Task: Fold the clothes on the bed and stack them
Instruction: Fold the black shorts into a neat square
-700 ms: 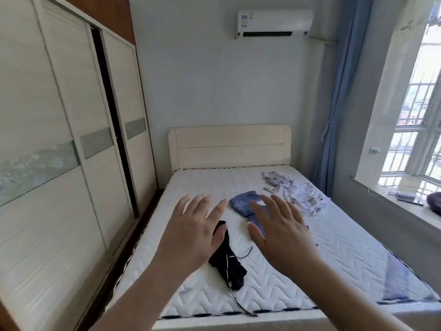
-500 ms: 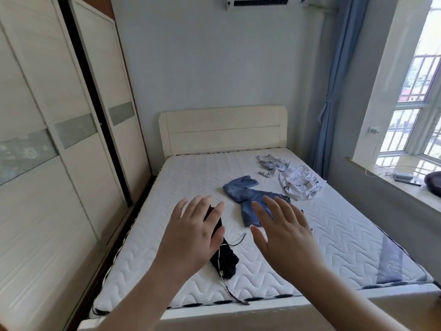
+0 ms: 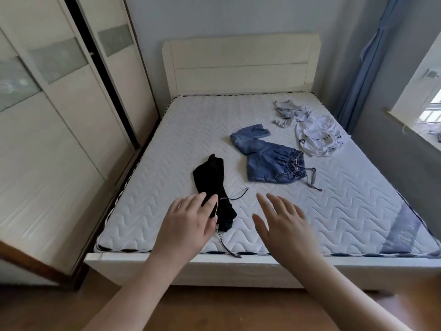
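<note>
Hands: your left hand [image 3: 188, 225] and right hand [image 3: 284, 228] hover spread, holding nothing | Clothes: black garment [image 3: 212, 185] nearest, unfolded on bed [image 3: 148, 187]; jeans [image 3: 267, 161] beyond | Why: likely positioned to grab black one first.

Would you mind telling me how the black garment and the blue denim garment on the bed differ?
The black garment is dark and bunched into a narrow strip; the blue denim garment is lighter and spread wider. The black one lies nearer the foot of the mattress, partly behind the left hand; the denim lies farther up, clear of both hands. Both are unfolded and trail drawstrings.
</note>
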Tool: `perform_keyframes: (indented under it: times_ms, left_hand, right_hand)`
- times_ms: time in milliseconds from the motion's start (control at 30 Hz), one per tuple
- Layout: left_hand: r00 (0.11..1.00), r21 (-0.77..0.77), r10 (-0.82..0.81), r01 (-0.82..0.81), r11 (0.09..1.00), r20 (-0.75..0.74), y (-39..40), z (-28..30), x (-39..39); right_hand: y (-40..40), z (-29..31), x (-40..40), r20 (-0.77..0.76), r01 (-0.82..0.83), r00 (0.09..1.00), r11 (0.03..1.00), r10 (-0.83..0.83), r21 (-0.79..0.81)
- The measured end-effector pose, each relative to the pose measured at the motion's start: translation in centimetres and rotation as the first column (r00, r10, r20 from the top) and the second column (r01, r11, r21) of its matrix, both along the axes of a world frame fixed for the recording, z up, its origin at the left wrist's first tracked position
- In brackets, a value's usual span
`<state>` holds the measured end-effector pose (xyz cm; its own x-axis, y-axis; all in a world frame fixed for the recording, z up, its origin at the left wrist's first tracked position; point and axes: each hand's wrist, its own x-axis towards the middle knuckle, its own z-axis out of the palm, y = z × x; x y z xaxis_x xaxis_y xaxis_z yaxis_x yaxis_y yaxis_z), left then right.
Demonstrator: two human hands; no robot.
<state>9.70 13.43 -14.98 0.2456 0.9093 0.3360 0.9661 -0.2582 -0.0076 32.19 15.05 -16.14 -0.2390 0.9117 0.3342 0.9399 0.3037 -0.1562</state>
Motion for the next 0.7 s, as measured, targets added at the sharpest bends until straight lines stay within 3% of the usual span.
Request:
perform_keyframes:
  times_ms: [267, 500, 700]
  left_hand:
    - [0.996, -0.099, 0.064, -0.058, 0.993, 0.061, 4.3, -5.3, -4.3]
    - [0.998, -0.128, 0.021, -0.013, 0.992, 0.061, 10.3, -8.7, -7.0]
    - [0.998, -0.201, -0.064, 0.063, 0.978, -0.002, 16.2, -11.3, -8.7]
  right_hand:
    - [5.2, -4.2, -3.8, 0.031, -0.005, 0.999, 0.987, 0.010, -0.161]
    - [9.5, -7.8, -7.0, 0.052, 0.001, 0.999, 0.989, 0.007, -0.148]
    - [13.2, -11.5, -6.6, 0.000, 0.032, 0.999, 0.967, -0.033, -0.252]
